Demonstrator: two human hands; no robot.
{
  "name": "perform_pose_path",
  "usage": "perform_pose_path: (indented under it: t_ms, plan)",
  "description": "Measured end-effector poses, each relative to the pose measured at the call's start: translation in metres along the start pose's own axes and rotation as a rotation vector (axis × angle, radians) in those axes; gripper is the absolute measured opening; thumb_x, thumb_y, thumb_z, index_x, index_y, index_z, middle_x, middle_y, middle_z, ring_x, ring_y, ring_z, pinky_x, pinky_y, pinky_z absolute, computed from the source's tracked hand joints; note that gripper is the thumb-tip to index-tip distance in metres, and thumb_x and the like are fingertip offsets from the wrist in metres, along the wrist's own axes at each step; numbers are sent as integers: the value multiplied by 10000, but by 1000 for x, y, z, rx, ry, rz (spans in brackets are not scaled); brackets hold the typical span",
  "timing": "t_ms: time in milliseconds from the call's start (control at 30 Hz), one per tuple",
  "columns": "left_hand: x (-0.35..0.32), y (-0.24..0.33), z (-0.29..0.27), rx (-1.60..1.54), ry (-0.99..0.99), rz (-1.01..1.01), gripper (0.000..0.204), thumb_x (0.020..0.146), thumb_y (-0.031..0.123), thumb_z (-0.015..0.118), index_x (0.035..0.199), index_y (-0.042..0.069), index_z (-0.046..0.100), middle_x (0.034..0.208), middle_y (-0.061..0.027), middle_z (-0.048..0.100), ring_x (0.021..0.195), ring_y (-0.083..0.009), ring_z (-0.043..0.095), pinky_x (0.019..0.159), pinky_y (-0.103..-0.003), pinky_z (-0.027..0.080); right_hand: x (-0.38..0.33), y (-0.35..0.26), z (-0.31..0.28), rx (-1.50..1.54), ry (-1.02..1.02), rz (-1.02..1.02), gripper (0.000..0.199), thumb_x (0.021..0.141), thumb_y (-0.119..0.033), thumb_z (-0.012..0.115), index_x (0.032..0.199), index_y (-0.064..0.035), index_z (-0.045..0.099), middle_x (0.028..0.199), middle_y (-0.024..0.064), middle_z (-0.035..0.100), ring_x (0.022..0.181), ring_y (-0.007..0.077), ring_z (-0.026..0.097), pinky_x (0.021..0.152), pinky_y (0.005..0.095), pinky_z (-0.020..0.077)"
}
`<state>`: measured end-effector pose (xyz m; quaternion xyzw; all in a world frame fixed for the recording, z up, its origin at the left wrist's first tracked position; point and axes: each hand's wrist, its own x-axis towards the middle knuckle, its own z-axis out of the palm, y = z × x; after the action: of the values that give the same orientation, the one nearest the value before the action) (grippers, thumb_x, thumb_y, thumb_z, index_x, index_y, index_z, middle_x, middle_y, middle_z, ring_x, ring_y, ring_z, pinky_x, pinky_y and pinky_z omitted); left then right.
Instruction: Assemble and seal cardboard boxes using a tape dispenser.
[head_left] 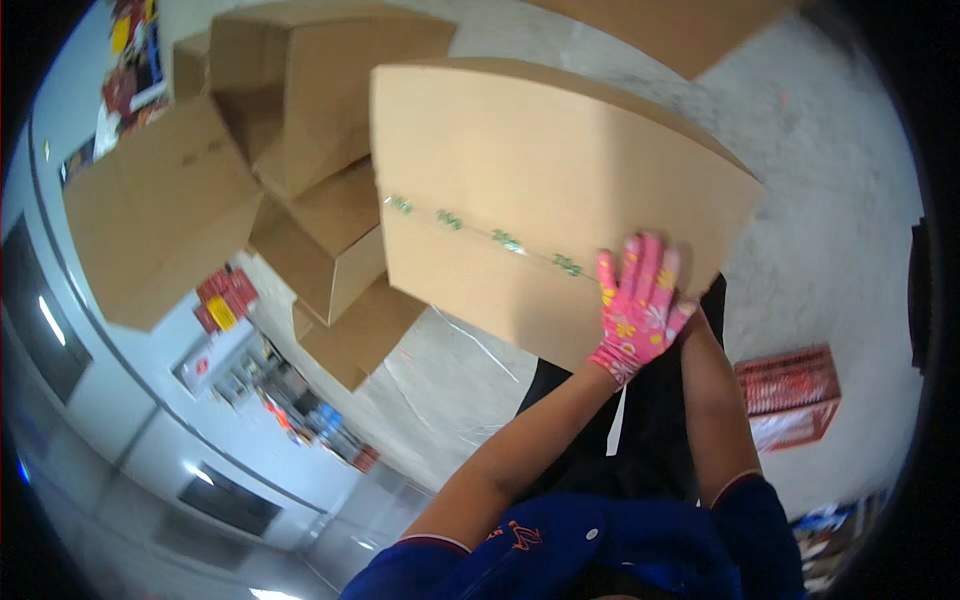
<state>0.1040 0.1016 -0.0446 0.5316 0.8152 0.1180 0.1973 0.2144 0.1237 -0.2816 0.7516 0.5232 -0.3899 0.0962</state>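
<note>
Four green marks (507,240) in the head view, too blurred to read, line the carton (520,150) left of the pink-gloved left hand (640,300), spread flat on it; the right hand is hidden, its hold unclear. Rightward sits a red-printed box (790,390).

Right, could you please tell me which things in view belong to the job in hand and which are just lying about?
In use:
taped cardboard box
pink glove, on the left hand pressed against that box

Seemingly lying about:
open cardboard boxes, left
reddish package on the floor, right
</note>
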Motion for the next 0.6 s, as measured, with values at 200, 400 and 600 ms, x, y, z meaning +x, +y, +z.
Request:
perform_pose_path:
  t_ms: [200,400,600]
  plan:
    - [102,-181,-116,297,597,-530,628,937,407,406,1341,-68,334,1358,-299,353,1280,-402,330,1063,-520,205,40,-4,-34,47,-33,-202,517,857,-448,534,1061,27,553,945,222,629,970,372,581,869,459,414]
    - [130,-218,-136,-166,110,-861,624,947,497,242,1084,16,615,1096,-219,596,1043,-385,540,903,-429,415,16,-40,-73,91,-9,-335,513,860,-435,536,1068,34,547,957,226,623,970,376,575,867,459,413]
    - [111,-115,-236,-42,407,-764,600,954,499,274,931,26,642,897,-201,637,876,-367,586,782,-429,440,-55,-16,-151,131,-22,-489,509,864,-422,538,1074,41,541,968,230,617,970,380,569,865,459,412]
